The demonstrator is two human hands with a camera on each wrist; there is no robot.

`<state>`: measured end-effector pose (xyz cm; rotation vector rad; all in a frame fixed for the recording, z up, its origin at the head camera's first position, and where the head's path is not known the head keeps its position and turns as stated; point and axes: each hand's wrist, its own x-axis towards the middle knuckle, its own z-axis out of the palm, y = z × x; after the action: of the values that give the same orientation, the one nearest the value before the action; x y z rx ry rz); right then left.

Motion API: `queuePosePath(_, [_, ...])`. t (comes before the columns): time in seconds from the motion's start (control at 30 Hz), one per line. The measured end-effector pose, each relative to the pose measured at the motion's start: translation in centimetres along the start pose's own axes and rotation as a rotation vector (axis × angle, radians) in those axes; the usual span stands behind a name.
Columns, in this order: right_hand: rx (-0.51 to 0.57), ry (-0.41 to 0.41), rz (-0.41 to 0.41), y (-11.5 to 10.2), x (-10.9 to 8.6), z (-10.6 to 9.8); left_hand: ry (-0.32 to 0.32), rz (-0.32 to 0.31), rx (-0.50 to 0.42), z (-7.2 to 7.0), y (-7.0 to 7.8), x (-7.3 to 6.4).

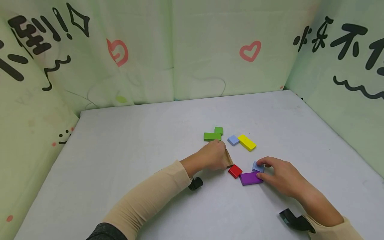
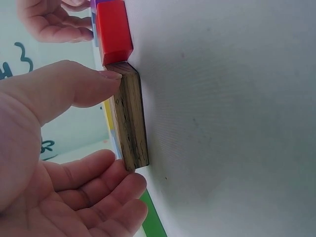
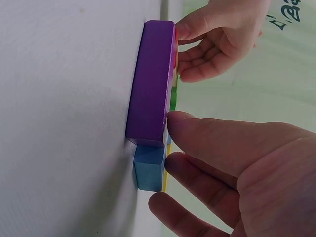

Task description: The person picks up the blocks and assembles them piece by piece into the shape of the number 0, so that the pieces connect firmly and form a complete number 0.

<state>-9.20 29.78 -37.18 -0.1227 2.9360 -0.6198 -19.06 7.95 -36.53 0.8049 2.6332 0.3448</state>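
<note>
My left hand [image 1: 213,155] holds a brown wood-grain block [image 2: 129,118] by its ends, thumb by the red block [image 1: 235,171] and fingertips at the far end. The wood-grain block's near end meets the red block, whose other side adjoins a purple block [image 1: 250,178]. My right hand [image 1: 282,175] is at a small light blue block [image 3: 149,167] set against the end of the purple block. Its index finger touches the blue block's top edge, and its thumb lies where the purple and blue blocks meet. In the head view, fingers partly cover the wood-grain and blue blocks.
Beyond my left hand lie a long green block [image 1: 212,136] and a small green block [image 1: 218,130], touching at a corner. Another light blue block [image 1: 233,140] adjoins a yellow block [image 1: 247,142]. The white table [image 1: 135,143] ends at printed curtains [image 1: 192,50].
</note>
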Motion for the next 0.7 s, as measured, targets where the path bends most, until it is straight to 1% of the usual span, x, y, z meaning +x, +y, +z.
queuePosePath(0.7, [0.002,0.017,-0.014,0.11,-0.09,0.05,0.005,0.013,0.006,-0.07,0.06,-0.09])
